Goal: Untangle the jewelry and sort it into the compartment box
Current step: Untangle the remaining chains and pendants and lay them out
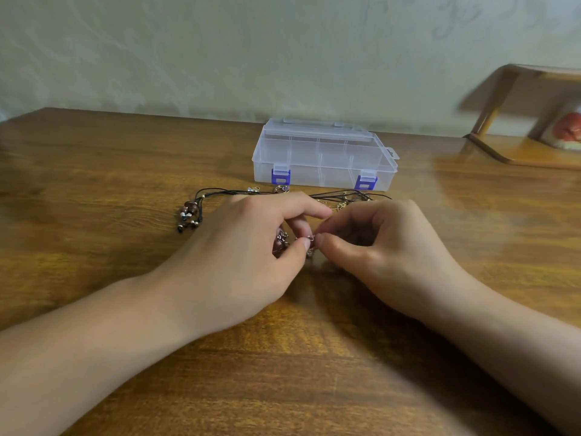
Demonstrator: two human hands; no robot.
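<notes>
A clear plastic compartment box (323,154) with two blue latches stands closed at the back of the wooden table. In front of it lies a tangle of jewelry: black cords (220,191) ending in dark and silver beads (188,217) at the left, and a thin gold chain (338,204) at the right. My left hand (248,247) and my right hand (386,247) meet over the tangle. Both pinch a small silver clasp piece (310,238) between thumb and fingertips. A small pink-silver charm (282,239) shows under my left fingers. Much of the tangle is hidden by my hands.
A wooden stand (515,121) with a red and white object (569,129) sits at the back right of the table (94,171). A pale wall rises right behind the box. Both forearms reach in from the near edge.
</notes>
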